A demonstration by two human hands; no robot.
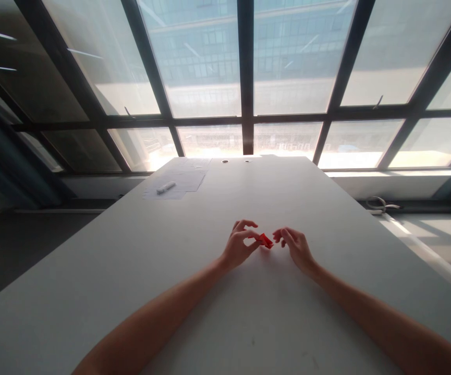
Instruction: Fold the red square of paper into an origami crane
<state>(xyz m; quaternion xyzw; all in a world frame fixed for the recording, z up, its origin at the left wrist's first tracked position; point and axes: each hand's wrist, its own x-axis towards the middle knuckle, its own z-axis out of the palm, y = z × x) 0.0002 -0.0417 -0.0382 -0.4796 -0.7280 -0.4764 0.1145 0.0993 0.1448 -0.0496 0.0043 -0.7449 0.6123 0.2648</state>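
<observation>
A small red piece of folded paper (266,240) is pinched between the thumb and index finger of my left hand (240,245), just above the white table (194,312). The other left fingers are raised and loosely bent. To the right of the paper, my right hand (294,246) holds nothing that I can see. Its fingers are half curled and slightly apart, with their tips close to the paper but a small gap from it.
Several white sheets (184,179) lie at the table's far left, with a whitish tube-like object (166,187) on them. Cable holes (225,161) sit near the far edge. Windows (205,62) rise behind. A coiled cable (377,204) rests beyond the right side.
</observation>
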